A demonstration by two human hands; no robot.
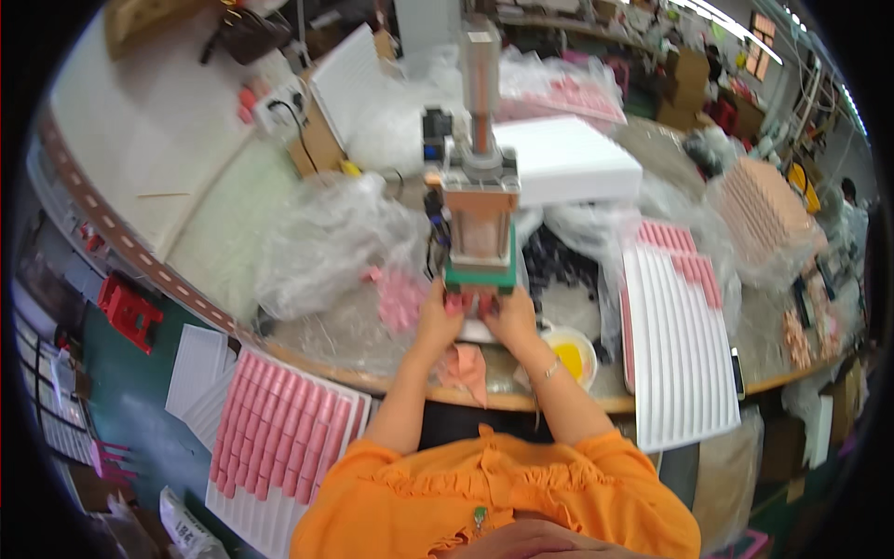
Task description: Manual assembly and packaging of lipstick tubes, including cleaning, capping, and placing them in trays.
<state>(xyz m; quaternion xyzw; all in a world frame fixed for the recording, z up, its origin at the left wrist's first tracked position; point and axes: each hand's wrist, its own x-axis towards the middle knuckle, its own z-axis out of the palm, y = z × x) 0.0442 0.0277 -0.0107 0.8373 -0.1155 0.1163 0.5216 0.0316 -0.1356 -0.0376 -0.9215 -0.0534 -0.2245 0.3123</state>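
Observation:
A bench press with a metal column [481, 102] and a green plate [480, 277] stands straight ahead of me. My left hand [440, 320] and my right hand [508, 318] meet just below the plate's front edge, one on each side. The fingers of both are curled inward, and a little pink shows at their tips. What they pinch is too small and too hidden to name. Under my left wrist lies a peach-coloured cloth [464, 373]. Close to my right wrist stands a white bowl [570, 355] with something yellow in it.
A ridged white tray with rows of pink tube-shaped pieces [275, 424] sits at the lower left. Another ridged white tray [678, 345] overhangs the table edge at right, by more pink pieces [698, 278]. Crumpled clear plastic [340, 247] and small black pieces [562, 261] flank the press.

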